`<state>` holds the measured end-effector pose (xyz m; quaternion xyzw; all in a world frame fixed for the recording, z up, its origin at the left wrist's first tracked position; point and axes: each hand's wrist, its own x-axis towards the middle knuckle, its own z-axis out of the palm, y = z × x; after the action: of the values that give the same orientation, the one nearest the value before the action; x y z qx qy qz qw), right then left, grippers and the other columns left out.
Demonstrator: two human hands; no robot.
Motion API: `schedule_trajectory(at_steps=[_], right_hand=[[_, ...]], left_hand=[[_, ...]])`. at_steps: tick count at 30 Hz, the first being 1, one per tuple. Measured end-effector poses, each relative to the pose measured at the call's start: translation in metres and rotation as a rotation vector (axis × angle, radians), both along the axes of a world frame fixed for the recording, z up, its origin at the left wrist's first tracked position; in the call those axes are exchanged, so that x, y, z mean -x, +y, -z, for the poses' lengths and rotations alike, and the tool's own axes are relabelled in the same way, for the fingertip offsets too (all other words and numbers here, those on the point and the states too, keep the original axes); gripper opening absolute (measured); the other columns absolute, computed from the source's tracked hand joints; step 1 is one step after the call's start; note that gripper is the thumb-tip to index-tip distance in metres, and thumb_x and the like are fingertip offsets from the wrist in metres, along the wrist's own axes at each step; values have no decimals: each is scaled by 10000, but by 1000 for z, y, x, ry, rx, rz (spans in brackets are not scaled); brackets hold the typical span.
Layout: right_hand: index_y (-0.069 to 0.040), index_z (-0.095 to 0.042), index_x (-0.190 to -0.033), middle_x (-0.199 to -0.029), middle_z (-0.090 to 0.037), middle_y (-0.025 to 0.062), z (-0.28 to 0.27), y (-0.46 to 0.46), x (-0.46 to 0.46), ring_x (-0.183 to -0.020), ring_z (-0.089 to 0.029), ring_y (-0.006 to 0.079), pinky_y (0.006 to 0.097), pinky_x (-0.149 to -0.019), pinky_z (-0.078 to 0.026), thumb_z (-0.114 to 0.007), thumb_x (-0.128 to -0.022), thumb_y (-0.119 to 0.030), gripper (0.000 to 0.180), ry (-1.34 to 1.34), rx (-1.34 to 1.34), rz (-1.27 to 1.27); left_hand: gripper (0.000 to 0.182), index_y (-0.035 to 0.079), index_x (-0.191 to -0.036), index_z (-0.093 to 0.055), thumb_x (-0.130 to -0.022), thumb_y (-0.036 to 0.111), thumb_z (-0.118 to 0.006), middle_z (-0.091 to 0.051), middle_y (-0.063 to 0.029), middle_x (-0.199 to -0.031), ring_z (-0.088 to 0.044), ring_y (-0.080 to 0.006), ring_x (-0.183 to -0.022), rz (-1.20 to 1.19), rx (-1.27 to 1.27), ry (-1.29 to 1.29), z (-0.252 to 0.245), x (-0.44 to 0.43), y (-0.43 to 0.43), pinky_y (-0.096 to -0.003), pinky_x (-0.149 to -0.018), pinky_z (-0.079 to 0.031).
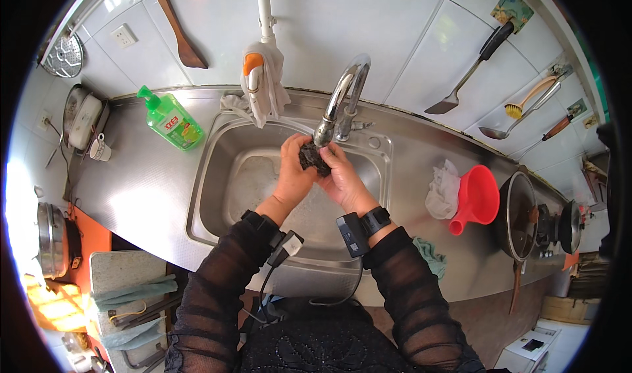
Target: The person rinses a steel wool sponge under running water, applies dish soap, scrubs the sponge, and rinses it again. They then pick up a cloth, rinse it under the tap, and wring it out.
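Observation:
Both hands are together over the stainless steel sink (252, 175), just below the spout of the chrome faucet (344, 96). Between them is a dark, rough-textured wad (312, 159), possibly a scouring pad. My left hand (295, 168) grips its left side, fingers curled over the top. On the other side, my right hand (341, 176) holds it with the thumb up near the faucet's tip. The hands cover part of the wad. Whether water runs from the spout cannot be made out.
A green dish soap bottle (174, 123) stands left of the sink. To the right are a crumpled white cloth (443, 191), a red plastic ladle (479, 195), a green rag (430, 257) and a lidded wok (518, 215). A white cloth (269, 79) drapes over a pipe behind.

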<state>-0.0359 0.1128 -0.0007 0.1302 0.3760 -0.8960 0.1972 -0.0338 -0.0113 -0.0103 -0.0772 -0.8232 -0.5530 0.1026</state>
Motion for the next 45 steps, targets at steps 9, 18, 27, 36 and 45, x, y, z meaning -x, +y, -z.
schedule_trajectory(at_steps=[9, 18, 27, 36, 45], right_hand=[[-97, -480, -1191, -997, -565, 37, 10, -1, -2, -866, -554, 145, 294, -742, -467, -583, -833, -5, 384, 283, -276, 60], [-118, -512, -1113, -911, -587, 6, 15, 9, -4, -767, -556, 120, 280, -647, -461, -590, -879, -236, 274, 64, -337, 13], [-150, -393, -1295, -1111, -527, 31, 6, 13, -6, -940, -537, 131, 304, -719, -466, -563, -888, -261, 455, 126, -568, -87], [-69, -530, -1003, -899, -582, 45, 19, 21, 10, -816, -566, 130, 292, -712, -473, -557, -904, -285, 239, 15, -254, 149], [-128, -442, -1224, -1028, -566, 52, 16, 4, -2, -920, -563, 173, 326, -792, -479, -598, -820, -23, 446, 153, -191, 168]], left_hand=[[450, -27, -1251, -397, -852, 99, -565, -500, -169, -1122, -502, -237, -995, -110, -470, -233, 11, 3, 11, -325, -868, -415], [233, -9, -1001, -556, -853, 163, -609, -599, -63, -829, -525, -116, -749, -91, -423, -524, 4, 4, 2, -265, -690, -446], [468, -16, -1124, -465, -688, -31, -635, -555, -198, -1051, -549, -317, -990, 1, 27, -226, -9, 4, 10, -373, -836, -441], [390, -7, -1159, -471, -787, -40, -581, -566, -96, -1060, -544, -156, -949, 165, -672, -387, -6, 1, 8, -269, -781, -457], [366, 87, -1261, -442, -909, 161, -508, -582, -59, -1033, -586, -131, -851, -28, -582, -719, -1, 3, 1, -298, -692, -515]])
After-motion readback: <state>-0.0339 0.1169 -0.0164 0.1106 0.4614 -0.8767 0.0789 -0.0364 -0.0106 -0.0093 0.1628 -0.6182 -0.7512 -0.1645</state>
